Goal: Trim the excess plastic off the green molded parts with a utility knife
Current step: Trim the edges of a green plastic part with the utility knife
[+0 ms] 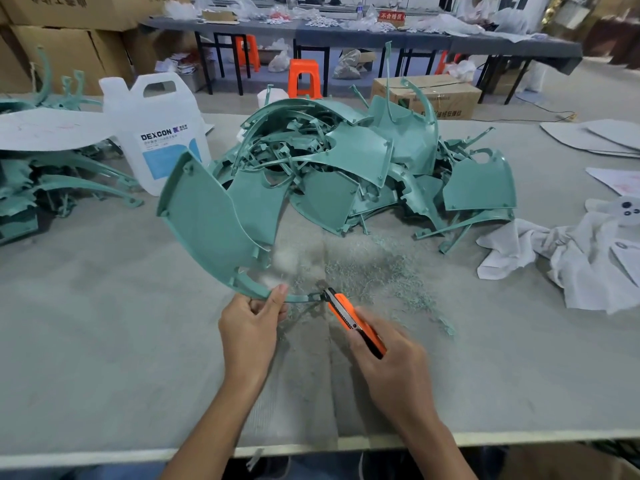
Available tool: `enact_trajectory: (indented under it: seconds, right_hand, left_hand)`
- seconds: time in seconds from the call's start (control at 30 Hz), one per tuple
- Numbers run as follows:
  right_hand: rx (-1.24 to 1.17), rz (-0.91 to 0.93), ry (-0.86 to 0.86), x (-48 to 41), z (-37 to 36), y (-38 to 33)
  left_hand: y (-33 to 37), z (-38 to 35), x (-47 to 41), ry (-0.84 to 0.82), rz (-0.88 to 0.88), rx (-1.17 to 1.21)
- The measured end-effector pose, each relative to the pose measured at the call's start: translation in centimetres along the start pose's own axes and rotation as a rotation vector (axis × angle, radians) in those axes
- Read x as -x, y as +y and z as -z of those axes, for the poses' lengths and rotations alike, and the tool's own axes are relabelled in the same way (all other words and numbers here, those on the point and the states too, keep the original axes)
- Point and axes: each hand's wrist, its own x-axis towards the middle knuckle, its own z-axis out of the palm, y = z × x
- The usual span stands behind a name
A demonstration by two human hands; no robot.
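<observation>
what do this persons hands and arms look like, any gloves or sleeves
No gloves: the left hand and right hand are bare, with no rings, watch or wristband showing. The left forearm and right forearm are uncovered to the frame's bottom edge; no sleeve is visible.

matt green plastic part (207, 216) (smooth), glossy orange knife (356, 323)

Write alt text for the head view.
A person's left hand grips a curved green molded part while the right hand holds an orange utility knife at its thin end. Behind lie shavings and a pile of parts.
</observation>
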Motion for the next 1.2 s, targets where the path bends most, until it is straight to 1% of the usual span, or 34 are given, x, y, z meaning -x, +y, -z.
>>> enact_trajectory:
  seconds: [0.13,0.37,0.47,0.7,0.93,1.07,1.2]
  right_hand:
    - [0.016,0.014,-0.002,0.2,-0.2,0.0]
    - [0.078,-0.065,0.038,-0.4,-0.8,0.3]
    - [0.034,-0.075,0.038,-0.2,-0.8,0.5]
    - [0.059,-0.056,0.021,0.0,-0.9,0.0]
    - [0.065,-0.039,0.040,0.1,-1.1,0.0]
    - [0.119,-0.007,0.046,0.1,-1.3,0.2]
    - [0.092,-0.033,0.051,0.3,-1.3,0.5]
  left_hand:
    - [0.1,0.1,0.1,0.008,-0.010,-0.009]
    - [0.2,0.3,0.7,0.015,-0.017,0.022]
    - [0.4,0.2,0.9,0.030,-0.050,0.008]
    - [0.6,0.0,1.4,0.078,-0.152,-0.140]
    - [0.8,-0.1,1.6,0.062,-0.147,-0.121]
    - [0.9,-0.1,1.7,0.052,-0.134,-0.091]
    - [1.1,0.0,1.9,0.051,-0.132,-0.093]
